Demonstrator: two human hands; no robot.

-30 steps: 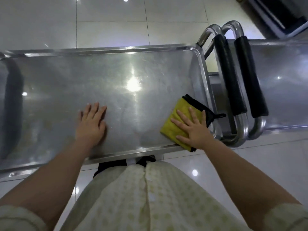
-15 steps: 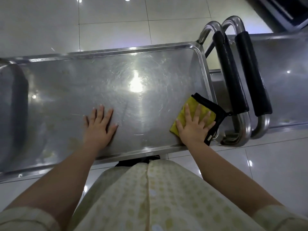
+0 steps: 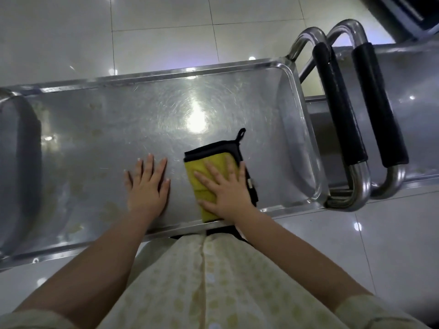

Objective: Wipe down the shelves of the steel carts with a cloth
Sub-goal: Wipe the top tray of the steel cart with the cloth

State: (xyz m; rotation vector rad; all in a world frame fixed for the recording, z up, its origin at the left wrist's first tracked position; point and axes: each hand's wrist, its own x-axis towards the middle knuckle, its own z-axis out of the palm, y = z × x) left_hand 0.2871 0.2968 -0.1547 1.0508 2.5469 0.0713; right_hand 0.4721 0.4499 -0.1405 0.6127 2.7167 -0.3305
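The top shelf of a steel cart [image 3: 95,129] stretches across the view, with a raised rim and faint yellowish stains on its left part. A folded yellow cloth with black edging and a hanging loop [image 3: 204,176] lies on the shelf near the front rim. My right hand [image 3: 225,188] presses flat on the cloth with fingers spread. My left hand [image 3: 147,186] rests flat on the bare steel just left of the cloth, fingers straight.
Two steel push handles with black foam grips [image 3: 342,110] [image 3: 380,105] stand at the shelf's right end. A second steel cart's shelf [image 3: 418,115] lies beyond them. Glossy white floor tiles [image 3: 166,32] surround the carts.
My right hand has slid the cloth leftward from the shelf's right front corner toward the middle, ending close beside my left hand. The left hand has stayed flat on the shelf.
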